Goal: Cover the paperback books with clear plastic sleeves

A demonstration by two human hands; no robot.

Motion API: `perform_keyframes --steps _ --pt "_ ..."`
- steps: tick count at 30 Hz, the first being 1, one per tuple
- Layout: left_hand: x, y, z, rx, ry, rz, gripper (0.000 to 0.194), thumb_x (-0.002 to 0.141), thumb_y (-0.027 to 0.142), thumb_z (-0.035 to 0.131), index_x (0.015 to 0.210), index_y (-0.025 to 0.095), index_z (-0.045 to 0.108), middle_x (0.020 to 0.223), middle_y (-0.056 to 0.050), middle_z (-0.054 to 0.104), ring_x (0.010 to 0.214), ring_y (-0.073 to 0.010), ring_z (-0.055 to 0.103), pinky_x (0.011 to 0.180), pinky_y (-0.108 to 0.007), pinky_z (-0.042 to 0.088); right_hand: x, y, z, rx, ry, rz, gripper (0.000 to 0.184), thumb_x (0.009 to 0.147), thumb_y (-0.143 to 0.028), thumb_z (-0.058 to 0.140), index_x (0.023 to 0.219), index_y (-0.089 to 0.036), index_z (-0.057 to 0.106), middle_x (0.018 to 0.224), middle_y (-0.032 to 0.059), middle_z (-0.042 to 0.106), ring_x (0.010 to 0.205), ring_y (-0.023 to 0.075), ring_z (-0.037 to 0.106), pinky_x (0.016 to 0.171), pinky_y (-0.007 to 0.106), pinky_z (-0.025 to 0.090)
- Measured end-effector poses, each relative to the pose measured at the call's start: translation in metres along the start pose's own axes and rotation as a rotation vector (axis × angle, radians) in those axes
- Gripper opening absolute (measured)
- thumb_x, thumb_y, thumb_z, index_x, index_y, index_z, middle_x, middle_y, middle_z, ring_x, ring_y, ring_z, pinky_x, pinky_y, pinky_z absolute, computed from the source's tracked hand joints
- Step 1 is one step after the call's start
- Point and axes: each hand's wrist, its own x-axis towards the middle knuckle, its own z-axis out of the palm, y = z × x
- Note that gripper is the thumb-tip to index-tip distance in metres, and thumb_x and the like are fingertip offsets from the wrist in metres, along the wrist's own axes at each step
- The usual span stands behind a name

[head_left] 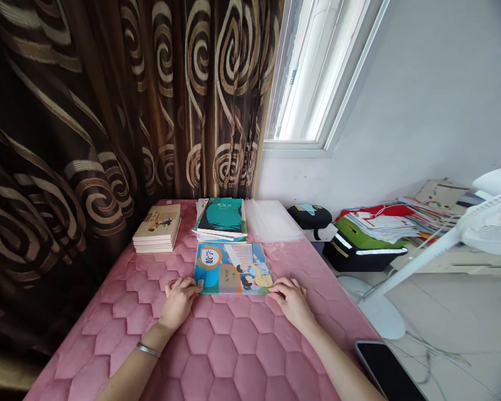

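A blue maths textbook [227, 270] with cartoon children on its cover lies flat on the pink quilted bed surface [234, 345]. My left hand [180, 299] grips its near left corner, fingers closed at the edge. At the near right corner, my right hand [290, 299] pinches the book between thumb and fingers. Just beyond it is a stack of books topped by a teal one [223, 216]. To that stack's right lie clear plastic book covers [273, 220]. Several cream-coloured books [157, 228] are piled at the far left.
A dark phone or tablet [388, 370] sits at the near right edge. Past the bed's right side are a white fan [426, 250], a green-and-black storage box [363, 242] with papers on top, and a black bag [309, 216]. Brown patterned curtains [171, 100] hang along the left and far sides.
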Motion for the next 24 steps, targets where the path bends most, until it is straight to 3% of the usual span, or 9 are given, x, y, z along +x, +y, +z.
perform_keyframes --steps 7,13,16,20,24 --pt "0.004 0.020 0.000 0.027 -0.023 0.002 0.020 0.090 0.017 0.053 0.093 0.025 0.071 0.101 -0.003 0.067 0.102 -0.0226 0.055 0.092 -0.047 0.032 0.000 -0.014 0.002 -0.012 0.007 -0.035 0.012 0.086 -0.024 0.059 0.079 -0.027 0.068 0.098 0.0025 0.068 0.097 0.0232 0.054 0.082 0.038 0.035" --pt "0.025 0.068 0.022 0.026 -0.065 0.084 0.014 0.089 0.019 0.057 0.094 0.024 0.069 0.101 -0.003 0.064 0.102 -0.0225 0.054 0.094 -0.046 0.032 0.013 -0.071 0.029 0.012 -0.003 -0.136 0.008 0.085 -0.027 0.065 0.077 -0.026 0.067 0.095 0.0012 0.068 0.097 0.0225 0.055 0.078 0.035 0.033" --pt "0.031 0.081 0.032 0.036 -0.062 0.107 0.014 0.089 0.018 0.057 0.092 0.023 0.069 0.098 -0.003 0.063 0.101 -0.0219 0.054 0.093 -0.044 0.032 0.020 -0.092 0.042 0.036 -0.014 -0.171 0.006 0.084 -0.025 0.067 0.078 -0.026 0.067 0.093 0.0002 0.067 0.095 0.0212 0.056 0.077 0.034 0.033" --pt "0.027 0.070 0.032 0.032 -0.041 0.123 0.017 0.089 0.019 0.057 0.096 0.027 0.070 0.098 -0.002 0.064 0.100 -0.0213 0.054 0.094 -0.043 0.032 0.019 -0.087 0.041 0.037 -0.025 -0.183 0.006 0.085 -0.023 0.066 0.081 -0.027 0.068 0.093 -0.0003 0.067 0.094 0.0206 0.056 0.077 0.034 0.033" --pt "0.015 0.036 0.019 0.034 -0.005 0.126 0.019 0.089 0.018 0.058 0.099 0.029 0.071 0.100 -0.003 0.065 0.100 -0.0211 0.055 0.095 -0.044 0.030 0.013 -0.053 0.022 0.021 -0.026 -0.158 0.010 0.087 -0.023 0.061 0.080 -0.027 0.067 0.097 0.0002 0.068 0.096 0.0210 0.056 0.079 0.035 0.033"
